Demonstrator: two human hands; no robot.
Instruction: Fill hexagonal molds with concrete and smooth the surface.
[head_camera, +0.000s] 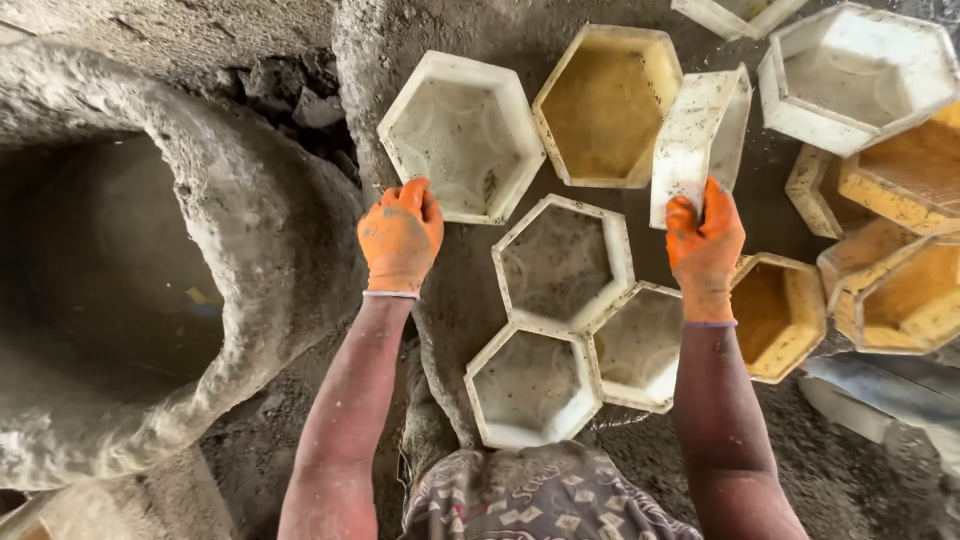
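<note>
Both my hands wear orange gloves. My left hand (401, 236) grips the near corner of a white hexagonal mould (462, 135) that lies flat on the ground. My right hand (706, 244) holds the lower edge of another white hexagonal mould (700, 135), which is tipped up on its side. Between my hands lie three more white hexagonal moulds (565, 262) close together, their hollows facing up.
A large rough concrete basin (230, 230) with a dark hollow fills the left. Yellow hexagonal moulds (605, 105) and several others (900, 290) lie at the right and back. A white mould (855, 75) sits at top right. Ground is gritty and grey.
</note>
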